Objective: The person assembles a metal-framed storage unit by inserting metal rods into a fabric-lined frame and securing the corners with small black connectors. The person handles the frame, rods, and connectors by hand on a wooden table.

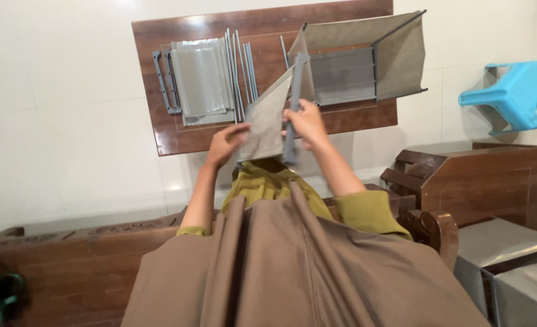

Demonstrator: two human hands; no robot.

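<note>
Both my hands hold one grey fabric panel (267,115) above the near edge of a dark wooden table (159,42). My left hand (225,144) grips the panel's lower left part. My right hand (306,123) is closed on a grey bar (294,109) that runs along the panel's right edge. On the table's right half, just behind the panel, stands a partly built grey fabric box frame (365,57), open-sided. A stack of flat grey panels (200,79) and several thin grey rods (243,72) lie on the table's left half.
A blue plastic stool (513,94) lies tipped on the white floor at right. A wooden chair (477,181) and grey cushions (510,266) stand at lower right. A carved wooden bench edge (68,254) runs along the lower left. Brown cloth drapes my lap.
</note>
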